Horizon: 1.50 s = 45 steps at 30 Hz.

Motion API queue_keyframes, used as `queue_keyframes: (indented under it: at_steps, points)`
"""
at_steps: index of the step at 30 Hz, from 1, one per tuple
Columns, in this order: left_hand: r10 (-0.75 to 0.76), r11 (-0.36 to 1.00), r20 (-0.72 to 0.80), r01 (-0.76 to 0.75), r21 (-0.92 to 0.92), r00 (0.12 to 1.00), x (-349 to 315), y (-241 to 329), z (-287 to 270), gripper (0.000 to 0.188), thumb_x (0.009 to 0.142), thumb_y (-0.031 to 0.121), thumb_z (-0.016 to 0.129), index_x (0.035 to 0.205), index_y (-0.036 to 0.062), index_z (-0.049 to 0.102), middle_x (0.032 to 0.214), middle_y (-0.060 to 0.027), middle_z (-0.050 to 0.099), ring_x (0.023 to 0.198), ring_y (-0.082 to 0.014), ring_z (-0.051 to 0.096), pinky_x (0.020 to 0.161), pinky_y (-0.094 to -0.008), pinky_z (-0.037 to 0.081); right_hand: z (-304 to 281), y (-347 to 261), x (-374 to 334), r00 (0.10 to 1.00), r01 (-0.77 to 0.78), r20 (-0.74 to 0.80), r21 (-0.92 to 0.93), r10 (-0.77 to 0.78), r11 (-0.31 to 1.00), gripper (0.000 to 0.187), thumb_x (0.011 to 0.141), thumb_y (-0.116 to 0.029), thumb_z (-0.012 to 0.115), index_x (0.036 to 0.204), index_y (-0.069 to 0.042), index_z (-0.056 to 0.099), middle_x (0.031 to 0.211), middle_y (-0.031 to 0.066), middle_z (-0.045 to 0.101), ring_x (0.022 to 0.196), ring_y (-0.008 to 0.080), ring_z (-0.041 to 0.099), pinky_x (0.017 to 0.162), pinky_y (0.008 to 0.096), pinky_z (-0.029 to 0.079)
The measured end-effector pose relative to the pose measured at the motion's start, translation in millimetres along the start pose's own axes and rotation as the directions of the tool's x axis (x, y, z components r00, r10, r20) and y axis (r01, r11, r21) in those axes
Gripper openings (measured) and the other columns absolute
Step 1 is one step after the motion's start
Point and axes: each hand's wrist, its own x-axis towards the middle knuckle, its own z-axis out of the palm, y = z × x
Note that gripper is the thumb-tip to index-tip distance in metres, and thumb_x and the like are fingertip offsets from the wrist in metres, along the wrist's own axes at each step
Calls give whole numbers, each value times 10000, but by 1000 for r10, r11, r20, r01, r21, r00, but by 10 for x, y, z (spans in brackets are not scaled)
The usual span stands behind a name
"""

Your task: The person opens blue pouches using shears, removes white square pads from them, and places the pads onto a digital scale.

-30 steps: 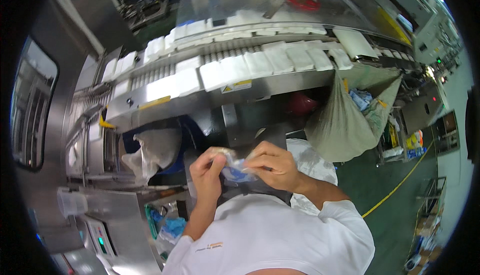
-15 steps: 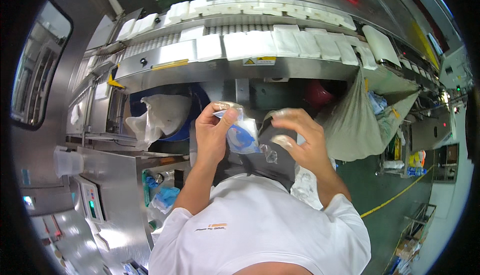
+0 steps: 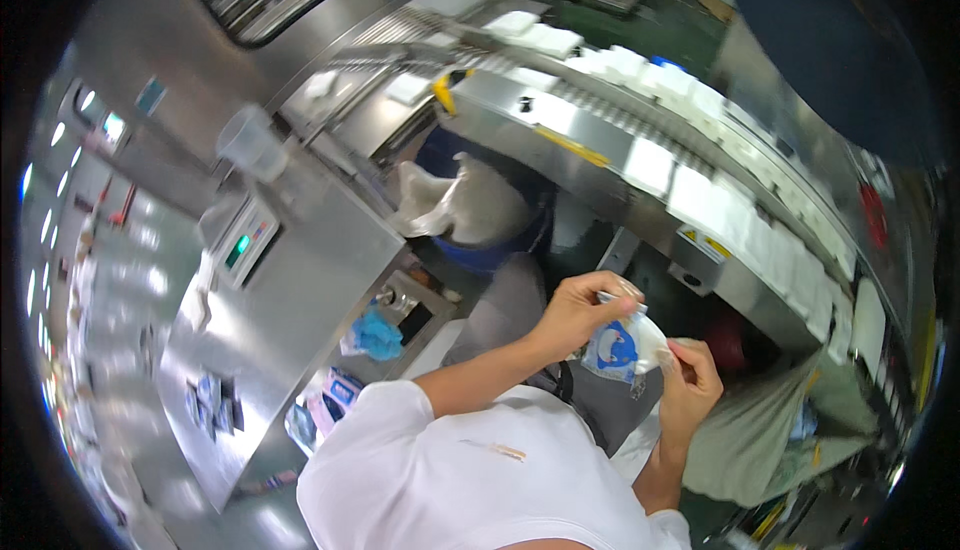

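Steel-walled workshop all around, with green floor [image 3: 670, 32] showing beyond the conveyor [image 3: 490, 125]. Clamped between thumb and fingers of the left hand [image 3: 585, 310]: the upper edge of a small clear packet [image 3: 615, 347], printed with a blue figure and whitish along one side. Pinched also by the right hand [image 3: 692, 380], thumb to fingertip on the clear film at the packet's right side. Held up, slightly tilted, between the two hands, above grey trousers [image 3: 500, 315]. Nearer the body than either hand, a white shirt [image 3: 480, 480] with a small orange-brown print. Near the right hand, to its lower right, a sagging greenish cloth sack [image 3: 745, 450]. Ahead of both hands, the conveyor again, slanting from far left down to the right, with white folded pads [image 3: 697, 200] in overlapping rows and a yellow warning label [image 3: 705, 242] on the near side. Left of the left hand and a little ahead, below the conveyor, a blue tub [image 3: 465, 255] with a slumped whitish bag [image 3: 490, 205] in it. Farther left of that hand, a steel table [image 3: 325, 285], bearing a scale [image 3: 245, 240] with a green-lit display, a clear plastic jug [image 3: 250, 145] just beside it, and small blue packs [image 3: 212, 405] at the near end. Between table and left forearm, lower down, a crumpled bundle of blue plastic [image 3: 375, 337].
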Motion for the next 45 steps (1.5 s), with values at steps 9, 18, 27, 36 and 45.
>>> queue_keyframes:
  at_steps: [9,18,27,36,45]
  points:
    - [46,982,105,-64,177,993,-20,54,-61,41,905,49,767,906,20,738,1022,-74,717,940,-122,667,806,-278,543,37,37,148,904,-270,344,2,253,963,228,866,23,747,1087,41,696,1014,54,686,900,112,655,814,258,531]
    - [-85,985,-141,62,-160,986,136,-11,-249,103,960,118,737,971,49,661,1111,-133,744,871,-137,687,797,-309,580,-257,240,305,916,-205,-180,557,358,805,177,975,-67,674,1131,17,672,989,75,707,850,135,673,736,288,571]
    - [-175,961,307,94,259,935,219,64,329,766,758,319,930,1348,-19,577,1095,-72,696,1022,-131,640,867,-252,495,-393,79,48,950,-159,-153,516,273,842,230,952,-90,745,1147,9,673,1020,52,718,909,89,668,768,247,557]
    - [-278,935,334,175,307,901,190,124,410,444,832,217,875,1192,10,716,959,-29,730,860,-77,639,774,-233,505,-522,-170,-23,907,-376,23,490,420,786,197,993,-97,691,1157,12,678,1006,26,704,905,83,648,820,251,528]
    - [-204,866,499,-82,493,842,368,220,288,780,673,167,957,1351,-13,615,1141,-100,720,1027,-141,659,879,-278,532,-647,-259,-41,962,-240,125,-48,244,970,196,927,-65,710,1102,15,672,919,68,619,816,117,595,718,283,490]
